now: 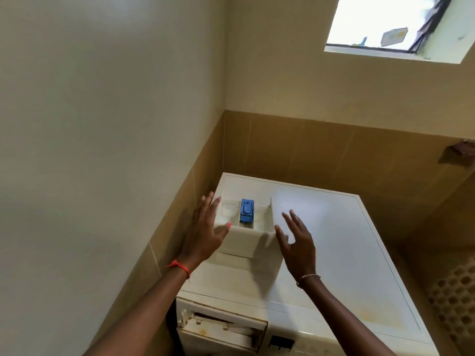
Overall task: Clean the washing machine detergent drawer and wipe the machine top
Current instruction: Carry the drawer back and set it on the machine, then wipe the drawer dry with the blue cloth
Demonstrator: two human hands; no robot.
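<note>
The washing machine (321, 253) stood in the corner against the tiled wall (295, 150), below a window (398, 24). Its top showed yellowish staining near the front right edge, so wiping appeared not yet complete. At the front left, the drawer slot (221, 327) was open and empty, with residue visible inside; removal of the drawer was therefore done.

The detergent drawer (246, 237) rested on the machine top, left rear area, front panel toward the person. Its blue insert (247, 210) sat in the middle compartment. Whether the compartments had been cleaned could not be determined.

The left hand (205, 232) was spread wide at the drawer's left side, thumb touching the front corner. The right hand (298, 242) was spread wide at the right side, thumb at the panel. Neither hand gripped anything.

Remaining, by judgement: drawer refitting and top wiping.
</note>
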